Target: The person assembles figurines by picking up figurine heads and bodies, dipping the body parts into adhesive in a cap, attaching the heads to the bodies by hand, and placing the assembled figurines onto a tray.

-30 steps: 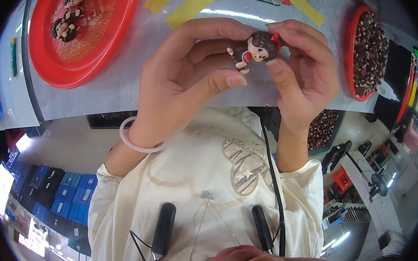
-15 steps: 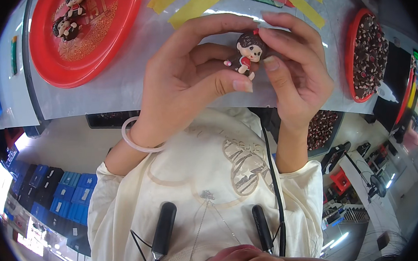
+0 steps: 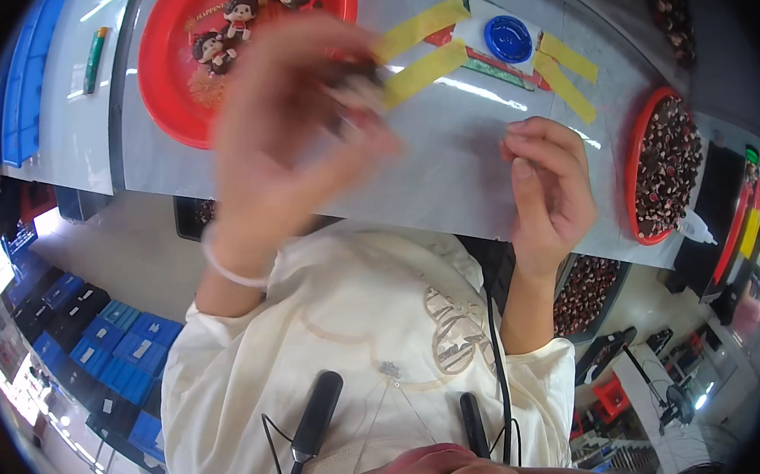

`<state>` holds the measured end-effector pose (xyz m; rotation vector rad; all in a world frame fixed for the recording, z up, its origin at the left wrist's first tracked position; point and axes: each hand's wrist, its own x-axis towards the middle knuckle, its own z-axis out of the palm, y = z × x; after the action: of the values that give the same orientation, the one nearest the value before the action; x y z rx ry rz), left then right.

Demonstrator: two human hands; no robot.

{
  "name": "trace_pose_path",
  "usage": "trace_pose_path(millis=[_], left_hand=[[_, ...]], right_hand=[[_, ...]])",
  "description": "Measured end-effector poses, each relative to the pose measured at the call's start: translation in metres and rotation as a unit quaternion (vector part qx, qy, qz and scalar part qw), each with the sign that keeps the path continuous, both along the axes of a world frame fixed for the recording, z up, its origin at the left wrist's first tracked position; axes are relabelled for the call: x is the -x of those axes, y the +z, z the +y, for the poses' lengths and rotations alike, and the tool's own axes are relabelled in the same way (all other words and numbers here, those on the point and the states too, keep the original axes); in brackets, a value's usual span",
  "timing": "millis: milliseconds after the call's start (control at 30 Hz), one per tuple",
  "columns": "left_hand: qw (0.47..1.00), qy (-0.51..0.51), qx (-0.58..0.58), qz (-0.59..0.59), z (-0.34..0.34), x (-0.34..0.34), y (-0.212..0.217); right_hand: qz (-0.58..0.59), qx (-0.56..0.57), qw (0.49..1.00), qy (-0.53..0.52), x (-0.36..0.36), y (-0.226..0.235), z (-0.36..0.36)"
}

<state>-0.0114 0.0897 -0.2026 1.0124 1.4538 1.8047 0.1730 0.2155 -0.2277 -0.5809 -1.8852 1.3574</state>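
My left hand [image 3: 272,139], smeared by motion, is closed on a small doll figurine [image 3: 356,96] with a dark brown head and a red front. It is in front of the right side of a red plate [image 3: 163,102]. On that plate lie several similar figurines [image 3: 241,16], partly covered by the hand. My right hand [image 3: 553,194] is apart from the left, over the table to the right. Its fingers are curled and the thumb meets the forefinger. What sits between those fingertips, if anything, is too small to make out.
A blue round cap [image 3: 508,39] sits on a white card held by yellow tape strips [image 3: 426,71]. At the right edge stands a red tray [image 3: 634,175] heaped with small brown parts, with a white bottle [image 3: 697,228] beside it. A green stick [image 3: 95,61] lies at far left.
My hands have come apart. The left has swung toward the red plate with the figurine, while the right has let go of it and lowered. The view has shifted.
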Motion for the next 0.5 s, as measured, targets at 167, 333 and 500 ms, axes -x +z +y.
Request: trace_pose_path(millis=[167,333,500], left_hand=[[0.778,0.048,0.238,0.579,-0.004,0.062,0.015],[0.726,0.108,0.282,0.617,-0.001,0.077,0.016],[0.666,0.090,0.332,0.662,0.003,0.080,0.001]], right_hand=[[-0.010,-0.006,1.000,0.001,0.000,0.005,-0.001],[-0.009,0.016,1.000,0.012,-0.009,0.014,0.003],[-0.034,-0.106,0.992,-0.052,-0.050,0.035,0.020]])
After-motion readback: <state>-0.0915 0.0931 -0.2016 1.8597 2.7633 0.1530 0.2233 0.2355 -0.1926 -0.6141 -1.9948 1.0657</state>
